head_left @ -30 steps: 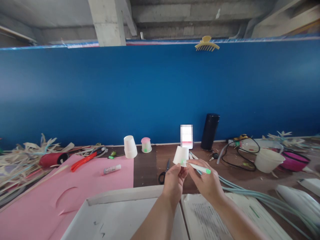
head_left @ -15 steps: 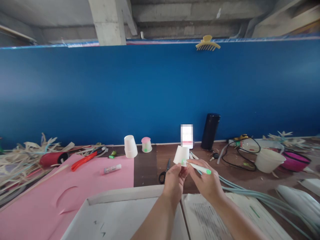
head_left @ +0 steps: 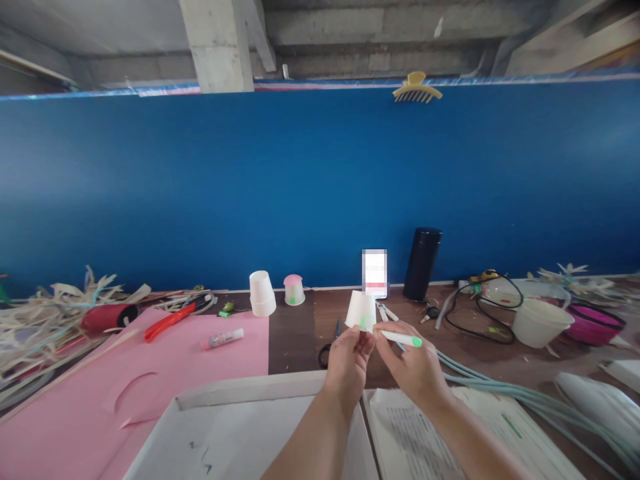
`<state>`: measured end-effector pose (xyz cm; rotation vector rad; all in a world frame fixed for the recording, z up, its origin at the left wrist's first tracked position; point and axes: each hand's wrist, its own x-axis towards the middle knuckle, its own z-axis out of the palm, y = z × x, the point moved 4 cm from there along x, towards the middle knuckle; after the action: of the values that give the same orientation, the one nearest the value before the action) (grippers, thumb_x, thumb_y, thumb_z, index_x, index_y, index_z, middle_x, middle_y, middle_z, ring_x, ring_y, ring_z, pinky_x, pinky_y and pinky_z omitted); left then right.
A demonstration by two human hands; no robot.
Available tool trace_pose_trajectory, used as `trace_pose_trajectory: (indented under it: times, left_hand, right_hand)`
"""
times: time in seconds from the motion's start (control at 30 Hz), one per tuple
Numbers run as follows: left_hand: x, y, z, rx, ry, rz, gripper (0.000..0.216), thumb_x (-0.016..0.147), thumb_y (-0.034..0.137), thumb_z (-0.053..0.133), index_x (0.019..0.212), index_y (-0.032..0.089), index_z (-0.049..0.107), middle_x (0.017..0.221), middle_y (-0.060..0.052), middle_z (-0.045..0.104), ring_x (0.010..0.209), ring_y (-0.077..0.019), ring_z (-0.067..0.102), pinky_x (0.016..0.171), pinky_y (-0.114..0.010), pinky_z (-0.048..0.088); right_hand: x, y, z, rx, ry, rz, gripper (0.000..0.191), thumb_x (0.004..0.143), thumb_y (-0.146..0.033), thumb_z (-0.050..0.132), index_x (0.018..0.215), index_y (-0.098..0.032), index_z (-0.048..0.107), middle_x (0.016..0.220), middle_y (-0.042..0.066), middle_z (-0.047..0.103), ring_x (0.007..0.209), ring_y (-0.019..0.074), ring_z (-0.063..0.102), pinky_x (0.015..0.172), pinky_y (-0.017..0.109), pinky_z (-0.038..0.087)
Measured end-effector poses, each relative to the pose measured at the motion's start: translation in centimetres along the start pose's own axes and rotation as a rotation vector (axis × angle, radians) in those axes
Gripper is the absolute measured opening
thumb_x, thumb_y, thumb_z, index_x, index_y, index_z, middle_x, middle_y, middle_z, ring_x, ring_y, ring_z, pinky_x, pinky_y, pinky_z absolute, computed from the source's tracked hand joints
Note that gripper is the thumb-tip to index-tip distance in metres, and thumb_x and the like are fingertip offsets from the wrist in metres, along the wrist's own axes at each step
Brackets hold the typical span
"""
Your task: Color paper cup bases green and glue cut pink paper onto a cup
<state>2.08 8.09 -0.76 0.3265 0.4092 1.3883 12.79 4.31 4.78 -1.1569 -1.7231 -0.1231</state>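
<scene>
I watch from far off and see the white cup (head_left: 359, 307) turned a bit from half a second ago. Its green mark (head_left: 363, 323) sits farther left now. The pen (head_left: 397, 338) had its tip by the mark; now the tip is near the cup's right edge, and I can't tell if they touch. I think this lets me see the green better. The cup is upside down, in front of the bright screen (head_left: 375, 270). My left hand (head_left: 347, 365) pinches its low rim. My right hand (head_left: 414, 365) has its fingers closed around the pen.
</scene>
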Motion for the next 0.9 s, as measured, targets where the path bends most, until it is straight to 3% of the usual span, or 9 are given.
trace_pose_trajectory:
  times: [0.53, 0.9]
  left_hand:
    - [-0.2, 0.03, 0.03, 0.024, 0.069, -0.054, 0.008, 0.077, 0.011, 0.061, 0.071, 0.007, 0.065, 0.068, -0.007, 0.064, 0.064, -0.0102, 0.062, 0.066, -0.019, 0.051]
    - [-0.24, -0.08, -0.05, 0.008, 0.062, -0.047, 0.005, 0.073, 0.012, 0.065, 0.071, 0.008, 0.065, 0.068, -0.007, 0.064, 0.065, -0.0108, 0.062, 0.067, -0.02, 0.051]
  right_hand:
    - [0.42, -0.03, -0.44, -0.002, 0.056, 0.026, 0.018, 0.084, -0.03, 0.053, 0.095, -0.021, 0.064, 0.09, 0.004, 0.068, 0.086, 0.0191, 0.064, 0.079, 0.032, 0.049]
    - [0.38, -0.13, -0.51, 0.018, 0.042, 0.024, 0.017, 0.084, -0.029, 0.053, 0.096, -0.021, 0.063, 0.089, 0.004, 0.068, 0.085, 0.0191, 0.064, 0.078, 0.032, 0.05]
